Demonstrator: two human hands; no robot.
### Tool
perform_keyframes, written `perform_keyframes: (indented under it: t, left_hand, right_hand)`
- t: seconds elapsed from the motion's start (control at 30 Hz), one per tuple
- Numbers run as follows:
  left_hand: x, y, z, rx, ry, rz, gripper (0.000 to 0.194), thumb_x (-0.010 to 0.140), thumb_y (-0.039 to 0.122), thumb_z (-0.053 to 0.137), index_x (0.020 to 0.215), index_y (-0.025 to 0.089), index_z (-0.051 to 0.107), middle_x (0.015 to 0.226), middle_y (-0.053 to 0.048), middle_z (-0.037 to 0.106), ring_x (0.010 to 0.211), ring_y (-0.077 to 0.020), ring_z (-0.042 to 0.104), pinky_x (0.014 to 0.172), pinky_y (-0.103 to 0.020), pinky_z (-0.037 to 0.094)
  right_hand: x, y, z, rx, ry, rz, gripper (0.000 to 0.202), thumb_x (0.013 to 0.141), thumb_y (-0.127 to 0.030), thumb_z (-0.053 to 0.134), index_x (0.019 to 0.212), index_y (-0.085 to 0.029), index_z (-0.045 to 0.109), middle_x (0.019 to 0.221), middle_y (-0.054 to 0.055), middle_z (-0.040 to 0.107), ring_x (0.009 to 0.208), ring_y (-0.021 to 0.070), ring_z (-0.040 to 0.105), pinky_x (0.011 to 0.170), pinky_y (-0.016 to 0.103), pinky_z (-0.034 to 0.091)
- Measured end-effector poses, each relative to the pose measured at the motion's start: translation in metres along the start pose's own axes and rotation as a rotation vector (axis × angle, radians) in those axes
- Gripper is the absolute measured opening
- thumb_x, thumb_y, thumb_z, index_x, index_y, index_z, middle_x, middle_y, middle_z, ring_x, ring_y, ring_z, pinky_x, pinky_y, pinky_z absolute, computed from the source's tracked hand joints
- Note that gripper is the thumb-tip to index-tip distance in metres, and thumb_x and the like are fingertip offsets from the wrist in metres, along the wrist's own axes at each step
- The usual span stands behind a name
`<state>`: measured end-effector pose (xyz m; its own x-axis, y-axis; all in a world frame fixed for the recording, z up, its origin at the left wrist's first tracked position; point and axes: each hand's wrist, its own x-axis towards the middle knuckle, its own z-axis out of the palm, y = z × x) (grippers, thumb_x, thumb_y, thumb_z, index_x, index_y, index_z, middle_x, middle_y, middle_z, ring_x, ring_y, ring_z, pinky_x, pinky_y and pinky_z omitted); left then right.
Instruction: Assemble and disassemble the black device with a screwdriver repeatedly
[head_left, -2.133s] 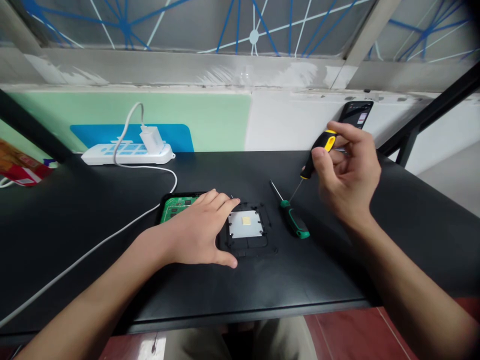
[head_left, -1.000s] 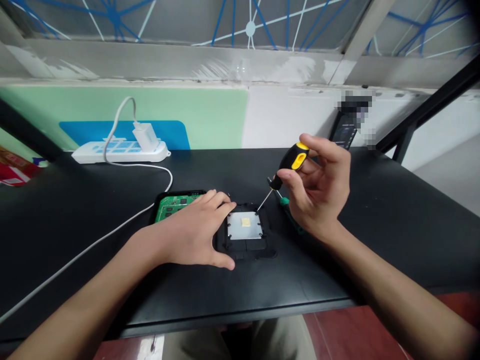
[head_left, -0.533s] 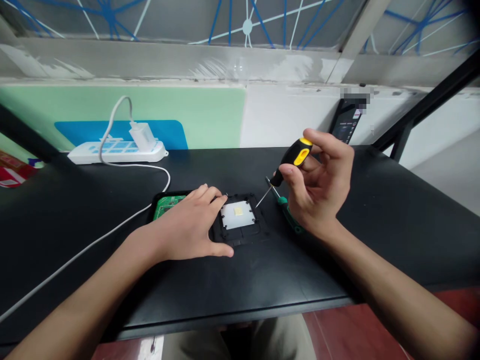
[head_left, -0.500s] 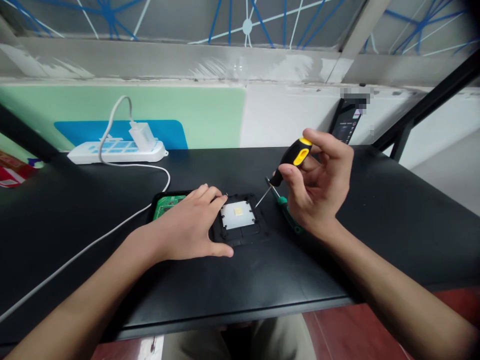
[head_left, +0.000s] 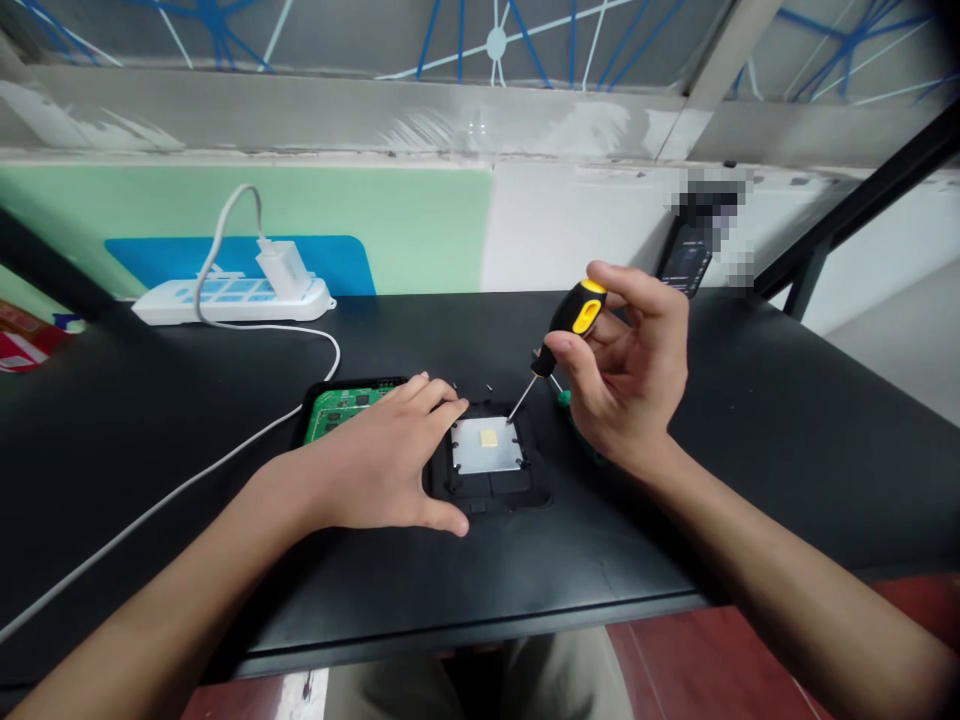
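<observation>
My right hand (head_left: 634,370) holds a black and yellow screwdriver (head_left: 577,312), tilted with its shaft pointing down to the left. The tip meets the upper right corner of a silver metal plate (head_left: 472,458), at a small dark screw. A pale yellow square pad (head_left: 489,438) sits on the plate, and dark screws line its edges. Around the plate is a black plastic cover (head_left: 536,497). My left hand (head_left: 390,455) grips the cover's left side, thumb at the near edge and fingers at the far one. Behind that hand lies a green circuit board (head_left: 341,410) in a black case, partly hidden.
A green-handled screwdriver (head_left: 564,398) lies partly hidden behind my right hand. Loose small screws (head_left: 489,387) rest beyond the cover. At the back stand a white power strip (head_left: 232,300) with a charger (head_left: 285,268) and cable, and a phone (head_left: 686,250) leaning on the wall.
The screwdriver and my right hand have moved left, bringing the tip from beside the plate onto its upper right corner. The cover has shifted slightly right and nearer under my left hand.
</observation>
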<state>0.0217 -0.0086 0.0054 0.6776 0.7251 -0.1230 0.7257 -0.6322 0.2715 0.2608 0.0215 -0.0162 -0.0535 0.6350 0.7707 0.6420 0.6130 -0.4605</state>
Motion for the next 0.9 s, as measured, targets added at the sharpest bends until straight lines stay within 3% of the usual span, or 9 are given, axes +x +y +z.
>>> perform_keyframes:
  t: [0.27, 0.43, 0.7, 0.9]
  left_hand:
    - [-0.001, 0.0, 0.001, -0.001, -0.038, -0.034, 0.109, 0.073, 0.071, 0.076, 0.154, 0.009, 0.039, 0.154, -0.019, 0.042, 0.149, -0.0444, 0.028, 0.123, -0.055, 0.026]
    - [0.0, 0.0, 0.001, -0.011, -0.025, -0.032, 0.108, 0.071, 0.07, 0.077, 0.153, 0.011, 0.039, 0.153, -0.019, 0.044, 0.148, -0.0443, 0.03, 0.122, -0.055, 0.027]
    - [0.0, 0.0, 0.001, 0.017, -0.026, -0.017, 0.109, 0.072, 0.071, 0.076, 0.153, 0.008, 0.039, 0.151, -0.02, 0.045, 0.145, -0.0435, 0.034, 0.122, -0.054, 0.029]
    - [0.0, 0.002, -0.001, 0.028, -0.038, -0.018, 0.109, 0.073, 0.071, 0.075, 0.153, 0.007, 0.038, 0.151, -0.021, 0.044, 0.146, -0.0437, 0.034, 0.121, -0.054, 0.029]
  right_hand:
    - [0.009, 0.014, 0.009, 0.291, 0.151, -0.24, 0.052, 0.09, -0.036, 0.07, 0.138, -0.04, 0.051, 0.131, 0.003, 0.057, 0.107, 0.0228, 0.067, 0.065, 0.032, 0.064]
    - [0.009, 0.016, 0.01, 0.318, 0.161, -0.251, 0.055, 0.089, -0.031, 0.072, 0.139, -0.041, 0.052, 0.134, 0.002, 0.057, 0.114, 0.0241, 0.065, 0.073, 0.036, 0.066]
    - [0.011, 0.011, 0.009, 0.349, 0.171, -0.268, 0.053, 0.088, -0.027, 0.073, 0.136, -0.041, 0.055, 0.131, 0.003, 0.059, 0.109, 0.0225, 0.067, 0.066, 0.03, 0.066]
    - [0.01, 0.009, 0.009, 0.405, 0.148, -0.258, 0.05, 0.089, -0.027, 0.072, 0.135, -0.041, 0.055, 0.133, 0.003, 0.058, 0.115, 0.0246, 0.067, 0.071, 0.034, 0.068]
